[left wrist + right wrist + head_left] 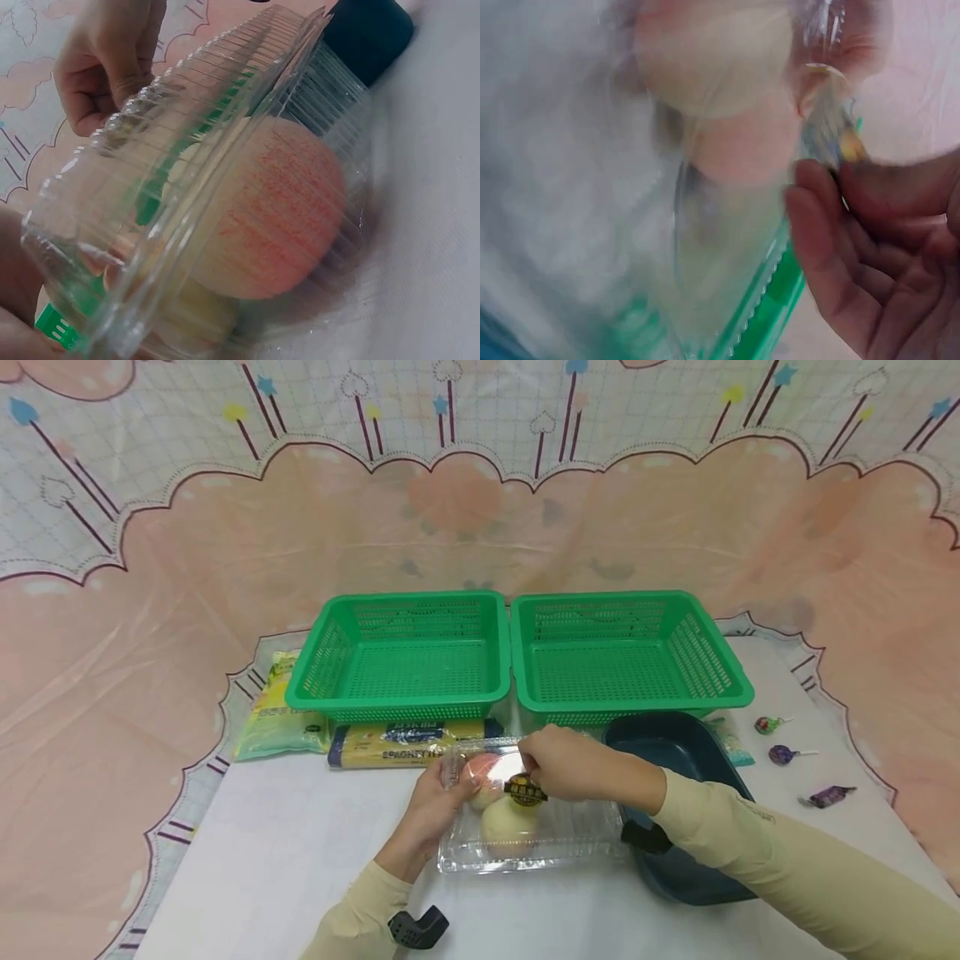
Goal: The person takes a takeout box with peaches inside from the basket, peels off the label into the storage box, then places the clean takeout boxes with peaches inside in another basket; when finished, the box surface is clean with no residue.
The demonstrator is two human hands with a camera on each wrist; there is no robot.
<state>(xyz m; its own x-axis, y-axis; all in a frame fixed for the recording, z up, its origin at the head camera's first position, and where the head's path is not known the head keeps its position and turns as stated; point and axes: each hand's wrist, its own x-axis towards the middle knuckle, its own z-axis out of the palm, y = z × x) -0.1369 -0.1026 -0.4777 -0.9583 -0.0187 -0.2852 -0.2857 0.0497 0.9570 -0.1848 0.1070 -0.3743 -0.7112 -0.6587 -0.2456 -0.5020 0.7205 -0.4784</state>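
A clear plastic clamshell box [577, 837] lies on the white table in front of me, with a pink apple [483, 771] and a pale fruit [504, 827] inside and a black-and-yellow sticker [525, 792] on its lid. My left hand [437, 800] grips the box's left end. My right hand [561, 763] pinches the lid's far edge. In the left wrist view the lid [187, 150] stands partly raised above the apple [279, 217], with my right hand [105, 67] at its rim. The right wrist view is blurred, showing fingers [832, 255] beside the plastic and fruit [712, 52].
Two green baskets [318, 681] [738, 681] stand side by side behind the box. A dark blue tray [675, 743] lies under my right forearm. A spaghetti packet [390, 745] and a yellow-green bag [277, 714] lie left. Lollipops [782, 754] and a wrapped candy [828, 795] lie right.
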